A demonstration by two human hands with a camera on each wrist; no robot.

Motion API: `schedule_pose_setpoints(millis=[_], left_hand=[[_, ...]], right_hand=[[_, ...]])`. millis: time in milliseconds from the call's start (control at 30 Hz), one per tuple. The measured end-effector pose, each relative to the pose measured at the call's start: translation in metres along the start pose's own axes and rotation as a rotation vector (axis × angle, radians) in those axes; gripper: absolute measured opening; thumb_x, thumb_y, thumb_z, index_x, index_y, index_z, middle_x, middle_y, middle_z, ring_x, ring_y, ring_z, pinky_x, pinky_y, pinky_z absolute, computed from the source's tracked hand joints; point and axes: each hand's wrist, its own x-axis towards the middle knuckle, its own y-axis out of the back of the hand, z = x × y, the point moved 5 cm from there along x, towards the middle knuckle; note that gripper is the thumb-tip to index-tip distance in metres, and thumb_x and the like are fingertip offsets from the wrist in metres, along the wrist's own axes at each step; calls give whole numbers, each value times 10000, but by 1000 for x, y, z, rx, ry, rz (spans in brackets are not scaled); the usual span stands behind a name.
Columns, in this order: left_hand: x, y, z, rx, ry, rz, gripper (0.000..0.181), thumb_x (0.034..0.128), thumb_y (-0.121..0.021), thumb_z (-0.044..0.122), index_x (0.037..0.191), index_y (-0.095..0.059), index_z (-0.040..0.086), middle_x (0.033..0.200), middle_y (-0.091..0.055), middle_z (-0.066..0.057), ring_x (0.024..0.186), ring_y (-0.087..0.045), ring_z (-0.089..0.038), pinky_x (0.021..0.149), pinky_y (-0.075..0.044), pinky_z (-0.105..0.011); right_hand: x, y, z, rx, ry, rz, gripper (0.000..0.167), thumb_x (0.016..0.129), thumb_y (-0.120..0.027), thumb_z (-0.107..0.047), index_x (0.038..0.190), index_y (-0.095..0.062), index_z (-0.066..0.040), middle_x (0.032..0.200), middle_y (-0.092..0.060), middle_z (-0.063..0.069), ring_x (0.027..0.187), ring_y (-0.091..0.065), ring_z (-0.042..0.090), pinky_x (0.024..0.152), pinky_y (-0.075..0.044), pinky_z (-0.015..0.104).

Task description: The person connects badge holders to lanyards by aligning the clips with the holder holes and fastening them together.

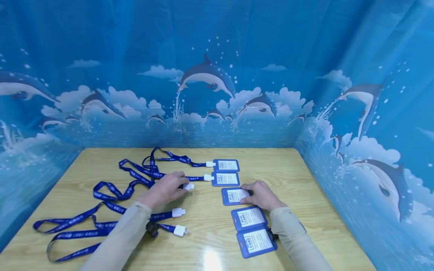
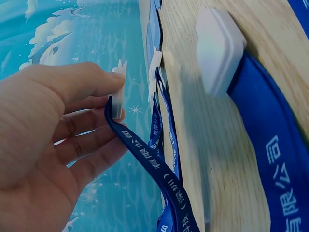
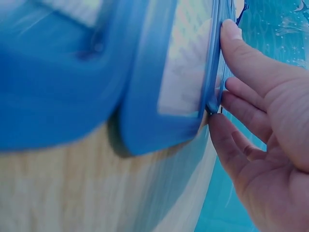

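My left hand (image 1: 168, 189) pinches the white plastic clip (image 2: 119, 94) of a blue lanyard between thumb and fingers, raised off the table in the left wrist view. The lanyard's printed strap (image 2: 157, 166) trails down from it. To the right, my right hand (image 1: 263, 195) grips the right end of a blue badge holder (image 1: 232, 196) with a white card inside. A gap separates that holder from the pinched clip. Below it lie two more badge holders, one (image 1: 249, 218) above the other (image 1: 256, 242), near my right wrist.
Two badge holders at the back, the upper (image 1: 226, 165) and the lower (image 1: 225, 178), have lanyard clips at their left ends. Loose lanyards (image 1: 76, 219) spread over the table's left side, with two white clips (image 1: 178, 212) nearer the front. A dolphin-print curtain (image 1: 203, 130) surrounds the table.
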Motion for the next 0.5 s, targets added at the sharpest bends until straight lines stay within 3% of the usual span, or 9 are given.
schedule_pose_setpoints(millis=[200, 433, 500], left_hand=[[3, -1, 2, -6, -23, 16, 280, 910, -761, 195, 1171, -730, 98, 1134, -686, -59, 987, -664, -182, 870, -599, -351], [6, -4, 4, -18, -34, 4, 286, 896, -774, 197, 1159, -734, 92, 1087, -684, -38, 948, -653, -162, 838, -595, -330], [6, -5, 5, -18, -27, -3, 291, 894, -776, 200, 1161, -733, 94, 1095, -684, -40, 956, -654, -167, 849, -595, -335]], right_hand=[[1, -1, -1, -11, 3, -2, 633, 764, -866, -359, 1317, -673, -119, 1307, -690, 66, 1165, -616, 233, 1041, -513, 447], [1, 0, 3, 27, -15, -17, 721, 756, -876, -375, 1362, -625, -77, 1440, -568, 160, 1346, -507, 375, 1134, -428, 538], [1, 1, 4, 23, -11, -26, 738, 739, -889, -361, 1364, -622, -74, 1422, -558, 172, 1316, -525, 380, 1116, -446, 541]])
